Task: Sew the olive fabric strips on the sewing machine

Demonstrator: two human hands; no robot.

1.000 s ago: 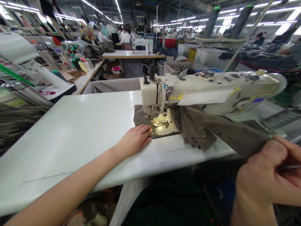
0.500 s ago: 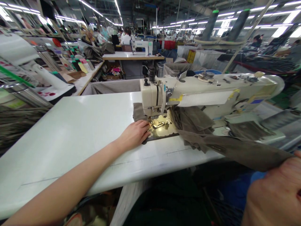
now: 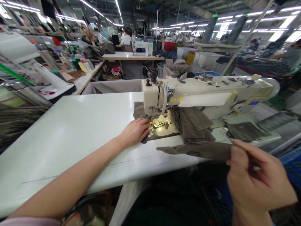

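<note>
My left hand [image 3: 135,131] lies low on the sewing machine bed, its fingers stretched beside the needle and presser foot. Behind those fingers, a small grey-brown fabric piece [image 3: 139,110] shows on the bed; whether they touch it is hidden. At the right, my right hand [image 3: 257,175] pinches the end of a long grey-brown fabric piece [image 3: 207,150] between thumb and fingers. This piece stretches leftward over the table's front edge. The sewing machine [image 3: 150,97] stands above my left fingertips, its lamp lighting the metal needle plate [image 3: 162,128].
Folded grey-brown fabric pieces [image 3: 194,121] lie under the machine arm. More fabric [image 3: 246,130] rests farther right. The white tabletop [image 3: 94,119] spreads to the left. Stacked fabric [image 3: 18,122] is at the far left. A person [image 3: 127,37] sits at the back.
My right hand has moved left and inward with the fabric piece, whose free end has slid left across the table front. My left hand has stayed nearly in place.
</note>
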